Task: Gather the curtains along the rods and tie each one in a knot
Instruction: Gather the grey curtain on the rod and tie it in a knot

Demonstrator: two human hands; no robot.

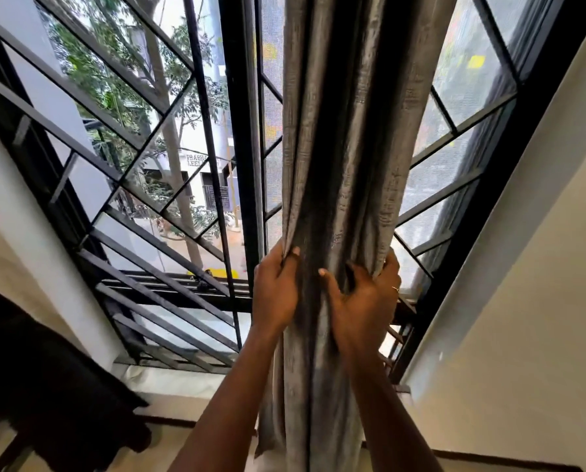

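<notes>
Before the black metal window grille (131,148), one grey, faintly shiny woven curtain (346,131) hangs bunched into tight vertical folds, covering the grille's middle. Two hands hold it at one level: the left hand (274,291) curls round its left-edge folds, and the right hand (366,301) clutches its right-side folds. One dark brown cloth (46,386) hangs below and left of the grille; a cream wall (523,301) stands to its right.
</notes>
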